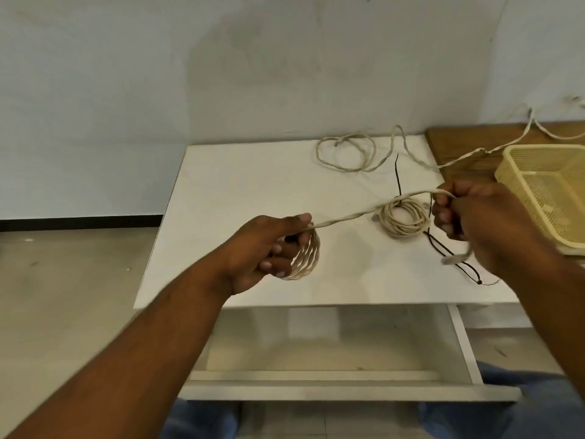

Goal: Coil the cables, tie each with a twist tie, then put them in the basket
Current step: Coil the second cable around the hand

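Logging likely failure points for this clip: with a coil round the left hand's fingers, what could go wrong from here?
The turns of the held coil look spread out on the left hand, so they may slip off before tying. The taut strand to the right hand passes above the finished coil and black twist ties; its loose end might snag or drag them.

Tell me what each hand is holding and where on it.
The left hand grips the cream cable by its wound coil, loops round the fingers. The right hand pinches its free stretch near the loose end.
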